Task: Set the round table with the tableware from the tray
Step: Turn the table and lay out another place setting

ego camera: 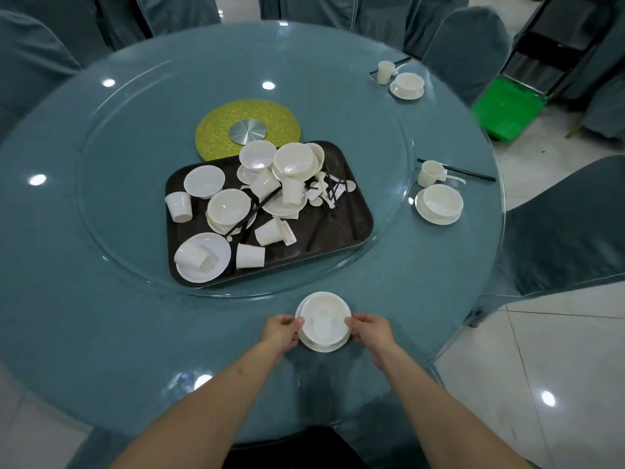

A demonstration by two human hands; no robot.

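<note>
A white bowl sits on a white saucer near the front edge of the round teal table. My left hand pinches the set at its left rim and my right hand pinches it at its right rim. Beyond them, on the glass turntable, lies a dark tray heaped with several white bowls, plates, cups, spoons and black chopsticks.
Two finished place settings stand at the right: bowl on saucer with cup and chopsticks, and a farther one. A gold disc marks the turntable's centre. Covered chairs ring the table; a green crate lies on the floor.
</note>
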